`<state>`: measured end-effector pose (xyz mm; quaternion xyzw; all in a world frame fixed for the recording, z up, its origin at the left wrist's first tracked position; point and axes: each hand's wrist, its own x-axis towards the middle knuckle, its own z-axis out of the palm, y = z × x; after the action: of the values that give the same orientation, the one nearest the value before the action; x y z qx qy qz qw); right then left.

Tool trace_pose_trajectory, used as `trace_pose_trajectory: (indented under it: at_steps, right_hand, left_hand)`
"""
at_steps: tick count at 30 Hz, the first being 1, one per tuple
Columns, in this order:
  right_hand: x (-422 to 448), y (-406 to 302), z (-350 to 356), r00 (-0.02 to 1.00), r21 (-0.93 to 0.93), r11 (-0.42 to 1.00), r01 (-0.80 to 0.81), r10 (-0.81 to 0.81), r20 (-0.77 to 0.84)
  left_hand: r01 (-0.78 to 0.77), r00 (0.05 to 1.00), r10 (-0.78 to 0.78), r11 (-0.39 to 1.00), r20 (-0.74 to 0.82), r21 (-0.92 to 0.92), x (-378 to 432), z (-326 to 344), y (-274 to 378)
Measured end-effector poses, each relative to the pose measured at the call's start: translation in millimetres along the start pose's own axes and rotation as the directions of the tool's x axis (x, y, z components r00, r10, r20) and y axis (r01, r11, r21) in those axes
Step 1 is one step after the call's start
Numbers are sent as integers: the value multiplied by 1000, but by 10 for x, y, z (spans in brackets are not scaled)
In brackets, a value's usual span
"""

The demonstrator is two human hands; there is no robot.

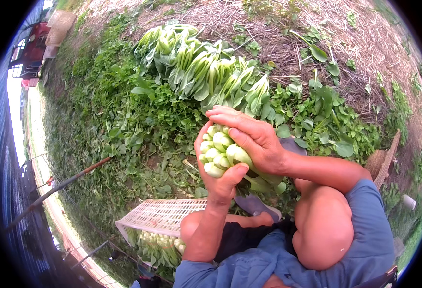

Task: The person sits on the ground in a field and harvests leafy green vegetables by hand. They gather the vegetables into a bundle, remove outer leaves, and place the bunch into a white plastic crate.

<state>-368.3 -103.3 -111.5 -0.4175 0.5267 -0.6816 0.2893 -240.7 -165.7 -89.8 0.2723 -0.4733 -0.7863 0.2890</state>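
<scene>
Between my two hands is a bunch of bok choy [218, 149], its pale stem bases turned up toward me and its leaves hanging below, partly hidden by my arms. My left hand [221, 180] wraps around the near left side, its thumb lying across the stem bases. My right hand [256, 136] presses on the far and right side with fingers stretched over the top. Just beyond my hands, a row of loose bok choy plants [200, 66] lies on the ground, stems pointing away and leaves toward me.
At lower left, a white plastic crate [164, 216] lies on its side with bundled bok choy [160, 241] in it. Green weeds [99, 108] and dry straw [225, 21] cover the ground. A rusty pole [59, 190] slants at left. A red vehicle [31, 50] stands at upper left.
</scene>
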Motion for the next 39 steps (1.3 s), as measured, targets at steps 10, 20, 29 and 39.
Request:
trace_pose_trajectory:
  at_steps: [10, 20, 29, 39]
  right_hand:
    - [42, -88, 8, 952, 368, 883, -291, 227, 207]
    - [300, 773, -729, 912, 222, 909, -352, 386, -138]
    - [444, 1842, -1322, 601, -583, 266, -768, 614, -512]
    - [107, 1678, -1641, 696, 214, 813, -542, 577, -428]
  left_hand:
    - [37, 995, -41, 998, -92, -53, 16, -131, 34]
    - [79, 994, -81, 996, -78, -33, 41, -162, 169]
    - [74, 994, -76, 997, -75, -26, 36, -244, 155]
    - [103, 992, -108, 992, -66, -77, 2, -233, 246]
